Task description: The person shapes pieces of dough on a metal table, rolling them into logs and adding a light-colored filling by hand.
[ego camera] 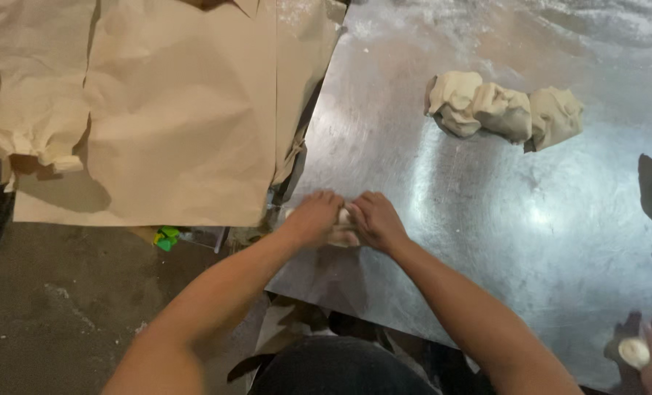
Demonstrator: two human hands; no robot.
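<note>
Two hands, left (313,217) and right (376,222), clenched together around one small dough piece (343,226) at worktop (487,241) near edge. Farther across worktop, one big lumpy dough mass (503,108). Beside worktop, brown paper sheets (172,110).

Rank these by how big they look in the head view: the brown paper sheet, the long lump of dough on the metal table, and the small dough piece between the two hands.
1. Brown paper sheet, largest.
2. Long lump of dough.
3. Small dough piece, smallest, though the left hand and right hand hide much of it.
</note>
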